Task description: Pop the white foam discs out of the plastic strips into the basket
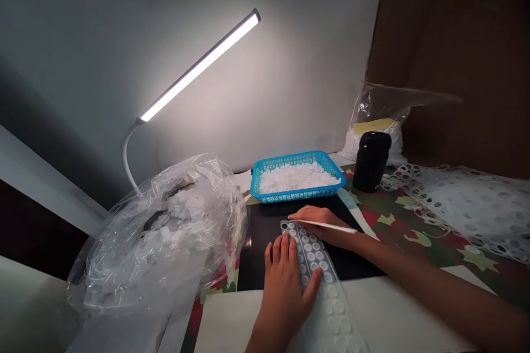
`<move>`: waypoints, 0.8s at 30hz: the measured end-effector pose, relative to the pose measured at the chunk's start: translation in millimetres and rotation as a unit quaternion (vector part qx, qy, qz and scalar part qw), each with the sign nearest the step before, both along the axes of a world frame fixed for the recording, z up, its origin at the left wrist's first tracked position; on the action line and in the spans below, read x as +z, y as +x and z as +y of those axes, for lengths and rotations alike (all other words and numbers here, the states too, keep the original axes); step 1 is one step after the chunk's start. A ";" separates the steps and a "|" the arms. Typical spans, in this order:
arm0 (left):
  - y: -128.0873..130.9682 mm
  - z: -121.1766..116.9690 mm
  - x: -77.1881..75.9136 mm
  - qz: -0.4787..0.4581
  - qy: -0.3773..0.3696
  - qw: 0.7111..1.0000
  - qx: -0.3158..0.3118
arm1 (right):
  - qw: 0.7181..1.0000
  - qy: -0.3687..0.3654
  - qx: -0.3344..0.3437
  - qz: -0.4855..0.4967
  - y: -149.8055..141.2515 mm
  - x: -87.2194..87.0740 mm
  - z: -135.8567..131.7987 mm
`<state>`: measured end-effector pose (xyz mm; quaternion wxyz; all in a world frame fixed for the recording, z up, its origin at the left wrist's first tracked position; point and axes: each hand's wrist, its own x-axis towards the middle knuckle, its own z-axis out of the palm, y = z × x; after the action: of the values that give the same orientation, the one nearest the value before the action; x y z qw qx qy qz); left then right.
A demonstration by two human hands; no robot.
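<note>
A long strip of small round white pads [315, 262] lies on a black mat [265, 242], running toward me. My left hand [285, 281] lies flat with fingers spread on the strip's left side, pressing it down. My right hand [325, 223] is closed round a thin white stick [327, 225], whose tip touches the strip's far end. A blue basket [298, 192] heaped with loose white pads stands just behind the mat.
A crumpled clear plastic bag [165, 231] fills the left. A lit bar lamp [199, 66] leans overhead. A black cylinder [371, 161] and a bag of white pieces [375, 121] stand at the back right; emptied perforated sheets [464, 198] lie on the right.
</note>
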<state>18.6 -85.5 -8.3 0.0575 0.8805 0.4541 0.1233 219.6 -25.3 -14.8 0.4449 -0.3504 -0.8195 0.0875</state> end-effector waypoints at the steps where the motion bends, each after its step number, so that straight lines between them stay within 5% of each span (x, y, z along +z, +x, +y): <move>1: -0.4 -0.1 -0.3 -0.004 0.002 1.000 0.003 | 1.000 -0.003 0.018 -0.014 -0.2 -3.2 0.6; 10: -2.7 1.9 0.1 -0.011 -0.019 0.997 -0.070 | 0.997 -0.040 0.049 -0.044 2.6 -1.3 -2.2; 24: -1.7 1.3 1.9 -0.011 -0.035 0.997 -0.067 | 0.996 -0.041 0.064 -0.054 5.0 -0.1 -1.5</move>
<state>16.9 -84.2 -6.4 0.1016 0.9051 0.3973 0.1123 224.6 -26.7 -14.9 0.3786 -0.3194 -0.8590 0.1297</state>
